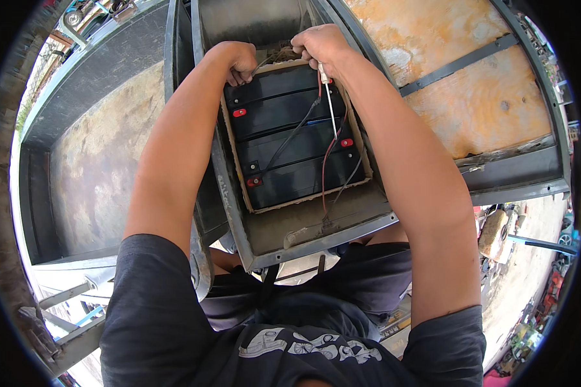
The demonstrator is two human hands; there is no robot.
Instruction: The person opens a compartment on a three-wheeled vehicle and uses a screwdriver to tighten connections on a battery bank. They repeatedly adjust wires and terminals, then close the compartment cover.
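Several black batteries [284, 119] with red terminal covers lie in a cardboard lining [284, 202] inside a metal compartment [254, 246]. My left hand [239, 62] is curled at the upper-left corner of the lining, beside a thin dark wire; I cannot make out what its fingers hold. My right hand [319, 48] is closed on a screwdriver [330, 97] with a pale handle, its shaft pointing down across the batteries. Black and red wires [287, 143] run over the batteries and down to the near end of the compartment.
An open metal bin [97, 161] flanks the compartment on the left. A rust-stained panel [471, 116] with metal straps lies on the right. Metal bars [71, 297] show at the lower left, and mixed clutter [555, 290] lines the far right edge.
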